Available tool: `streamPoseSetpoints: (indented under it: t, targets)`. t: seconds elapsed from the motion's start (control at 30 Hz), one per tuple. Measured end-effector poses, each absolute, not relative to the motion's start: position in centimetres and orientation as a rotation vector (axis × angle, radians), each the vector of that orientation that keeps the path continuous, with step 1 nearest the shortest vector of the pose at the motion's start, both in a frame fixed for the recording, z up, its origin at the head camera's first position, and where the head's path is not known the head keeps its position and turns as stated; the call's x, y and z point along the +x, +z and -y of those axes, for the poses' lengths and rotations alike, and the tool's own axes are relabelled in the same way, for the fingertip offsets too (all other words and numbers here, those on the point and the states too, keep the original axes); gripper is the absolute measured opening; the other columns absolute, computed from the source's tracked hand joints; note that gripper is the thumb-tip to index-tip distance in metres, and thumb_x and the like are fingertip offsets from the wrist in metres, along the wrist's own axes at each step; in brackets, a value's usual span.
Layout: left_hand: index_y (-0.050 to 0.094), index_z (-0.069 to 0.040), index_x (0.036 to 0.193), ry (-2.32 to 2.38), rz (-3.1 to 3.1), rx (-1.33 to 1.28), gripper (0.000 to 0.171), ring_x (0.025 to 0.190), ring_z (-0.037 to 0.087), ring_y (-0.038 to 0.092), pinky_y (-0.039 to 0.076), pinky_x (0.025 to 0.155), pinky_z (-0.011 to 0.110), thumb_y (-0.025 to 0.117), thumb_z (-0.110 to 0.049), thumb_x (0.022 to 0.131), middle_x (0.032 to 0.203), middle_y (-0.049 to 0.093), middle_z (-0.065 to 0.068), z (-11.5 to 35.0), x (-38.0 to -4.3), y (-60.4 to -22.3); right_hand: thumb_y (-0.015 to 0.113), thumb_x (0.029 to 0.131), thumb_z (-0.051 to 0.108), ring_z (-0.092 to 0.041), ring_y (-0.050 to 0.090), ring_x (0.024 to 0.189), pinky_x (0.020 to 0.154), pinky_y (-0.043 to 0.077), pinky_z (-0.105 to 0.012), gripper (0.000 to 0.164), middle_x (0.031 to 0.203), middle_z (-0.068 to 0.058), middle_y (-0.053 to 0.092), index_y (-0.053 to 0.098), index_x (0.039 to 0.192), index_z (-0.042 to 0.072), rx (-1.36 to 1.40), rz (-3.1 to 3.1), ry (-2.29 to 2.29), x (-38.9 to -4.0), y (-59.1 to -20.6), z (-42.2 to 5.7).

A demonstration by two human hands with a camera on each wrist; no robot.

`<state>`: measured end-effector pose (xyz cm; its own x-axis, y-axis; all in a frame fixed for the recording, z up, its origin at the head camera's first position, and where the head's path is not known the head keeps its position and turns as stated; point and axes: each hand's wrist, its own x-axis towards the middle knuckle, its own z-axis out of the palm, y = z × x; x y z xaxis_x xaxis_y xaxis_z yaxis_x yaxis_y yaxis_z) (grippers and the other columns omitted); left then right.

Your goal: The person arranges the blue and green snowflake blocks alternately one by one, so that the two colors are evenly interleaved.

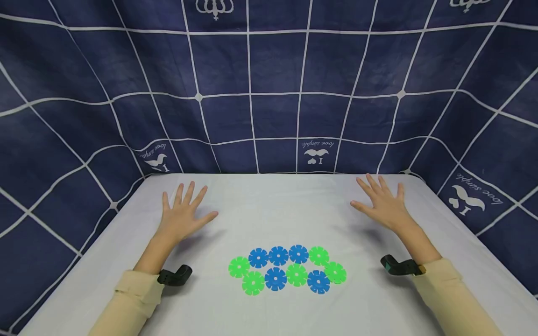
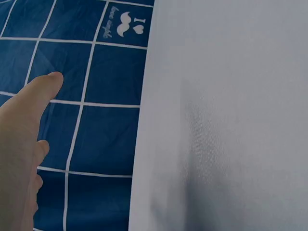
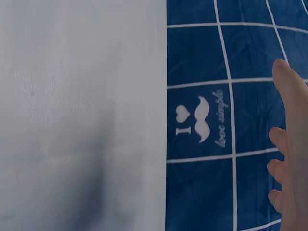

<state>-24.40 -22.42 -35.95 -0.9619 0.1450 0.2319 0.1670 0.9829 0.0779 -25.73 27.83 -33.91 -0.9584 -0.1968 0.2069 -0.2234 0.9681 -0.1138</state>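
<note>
Several flat, notched plastic discs lie in two loose rows on the white table, some blue like this blue disc [image 1: 275, 279] and some bright green like this green disc [image 1: 296, 275]. To their left and farther back, my left hand [image 1: 180, 221] is held with fingers spread and holds nothing. My right hand [image 1: 384, 209] mirrors it on the far right side, fingers also spread, with nothing in it. Both hands cast shadows on the tabletop and stand apart from the discs. In the wrist views, only parts of the left hand [image 2: 21, 130] and right hand [image 3: 294, 134] show; no discs appear there.
A white cloth-covered table [image 1: 277, 210] spreads beneath the hands. Dark blue curtain [image 1: 273, 116] with white grid lines surrounds its back and sides. A black wrist device sits on the left wrist [image 1: 175, 276] and another black device [image 1: 400, 266] on the right.
</note>
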Motion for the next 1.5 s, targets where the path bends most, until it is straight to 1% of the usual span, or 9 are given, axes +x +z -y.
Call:
streamPoseSetpoints:
  t: [0.2,0.37,0.7,0.8,0.97,1.1,1.23,1.4,1.5]
  targets:
    - [0.017,-0.024,0.146,-0.140,2.898,-0.279,0.086,0.140,0.038,-0.001,-0.011,0.101,0.064,0.037,-0.073,0.078,0.153,0.007,0.014,21.0,-23.7,-35.7,0.041,0.083,0.065,-0.042,0.009,0.138,0.098,-0.011,-0.068,0.079,0.152,-0.014,0.014,0.019,0.146,0.022,0.394,2.890,0.151,-25.2,-33.4,-26.2]
    - [0.020,-0.024,0.145,-0.151,2.866,-0.327,0.084,0.140,0.037,0.001,-0.011,0.101,0.064,0.041,-0.071,0.078,0.153,0.009,0.012,19.2,-23.0,-35.4,0.046,0.082,0.062,-0.039,0.013,0.138,0.100,-0.007,-0.067,0.076,0.151,-0.013,0.021,0.026,0.143,0.023,0.486,2.831,0.141,-24.4,-33.2,-24.5]
    - [0.023,-0.027,0.144,-0.187,2.846,-0.426,0.080,0.140,0.032,0.012,-0.004,0.103,0.064,0.042,-0.069,0.079,0.153,0.014,0.008,16.0,-21.9,-35.9,0.053,0.079,0.060,-0.035,0.021,0.137,0.103,0.000,-0.064,0.071,0.148,-0.007,0.031,0.035,0.139,0.026,0.638,2.740,0.121,-22.2,-34.6,-22.1]
    - [0.026,-0.026,0.143,-0.218,2.829,-0.461,0.078,0.139,0.031,0.016,0.001,0.104,0.063,0.045,-0.066,0.080,0.152,0.018,0.008,15.2,-21.4,-36.3,0.054,0.079,0.059,-0.033,0.023,0.137,0.104,0.001,-0.063,0.070,0.147,-0.006,0.033,0.036,0.139,0.026,0.673,2.726,0.138,-21.7,-35.2,-21.5]
    - [0.036,-0.025,0.139,-0.278,2.774,-0.504,0.072,0.134,0.030,0.029,0.011,0.104,0.061,0.051,-0.061,0.080,0.148,0.030,0.007,14.2,-20.3,-37.0,0.056,0.079,0.054,-0.032,0.030,0.134,0.104,0.004,-0.061,0.066,0.144,-0.005,0.037,0.039,0.137,0.027,0.712,2.706,0.169,-20.8,-36.4,-20.8]
    - [0.041,-0.025,0.137,-0.295,2.770,-0.506,0.068,0.130,0.028,0.036,0.018,0.102,0.060,0.052,-0.061,0.079,0.143,0.037,0.005,13.4,-19.8,-38.2,0.056,0.080,0.052,-0.031,0.035,0.131,0.105,0.007,-0.059,0.063,0.143,-0.004,0.040,0.041,0.136,0.026,0.741,2.695,0.180,-20.2,-37.6,-20.4]
    - [0.045,-0.026,0.133,-0.331,2.797,-0.496,0.065,0.124,0.024,0.043,0.028,0.097,0.053,0.053,-0.060,0.079,0.137,0.045,0.003,12.6,-19.4,-39.3,0.056,0.081,0.049,-0.029,0.039,0.128,0.104,0.010,-0.059,0.060,0.140,-0.004,0.043,0.043,0.134,0.026,0.761,2.681,0.219,-19.7,-38.9,-20.2]
    - [0.052,-0.025,0.126,-0.455,2.838,-0.485,0.057,0.115,0.021,0.050,0.038,0.082,0.042,0.056,-0.057,0.079,0.124,0.054,0.002,12.1,-19.2,-40.1,0.061,0.080,0.043,-0.025,0.047,0.122,0.101,0.020,-0.058,0.055,0.133,-0.002,0.050,0.049,0.130,0.024,0.750,2.670,0.343,-19.0,-40.5,-20.1]
    - [0.056,-0.025,0.122,-0.537,2.854,-0.480,0.053,0.113,0.019,0.051,0.040,0.081,0.040,0.058,-0.055,0.079,0.119,0.056,-0.001,12.1,-19.2,-40.5,0.059,0.082,0.043,-0.024,0.050,0.117,0.096,0.030,-0.055,0.051,0.127,0.000,0.054,0.051,0.128,0.024,0.744,2.694,0.411,-19.0,-41.5,-19.8]
